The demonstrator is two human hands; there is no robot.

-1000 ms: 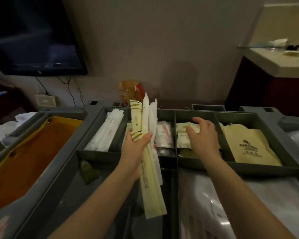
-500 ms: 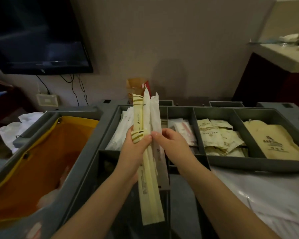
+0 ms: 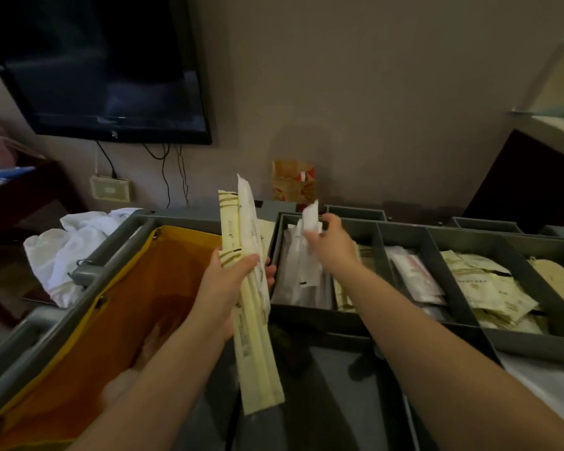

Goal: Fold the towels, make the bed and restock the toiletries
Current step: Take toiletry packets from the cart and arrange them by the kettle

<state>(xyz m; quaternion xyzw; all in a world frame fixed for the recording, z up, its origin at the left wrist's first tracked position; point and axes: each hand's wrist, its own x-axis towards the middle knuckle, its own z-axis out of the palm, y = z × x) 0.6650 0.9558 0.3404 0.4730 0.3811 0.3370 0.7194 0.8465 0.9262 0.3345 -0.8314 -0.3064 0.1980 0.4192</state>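
Cream paper toiletry packets [image 3: 258,362] fill the gripping left hand [image 3: 228,288] beside the left edge of the grey compartment tray [image 3: 300,315]. The right hand [image 3: 334,245] pinches a white sachet [image 3: 311,218] above its far-left corner. Restocking seems only at gathering.

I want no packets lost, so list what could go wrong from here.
1. The left hand grips the bundle of long cream and white paper packets near its middle, beside the orange cloth bag; one might slide into it.
2. The right hand pinches a white paper packet above the grey divided plastic tray; it may land in the wrong compartment.
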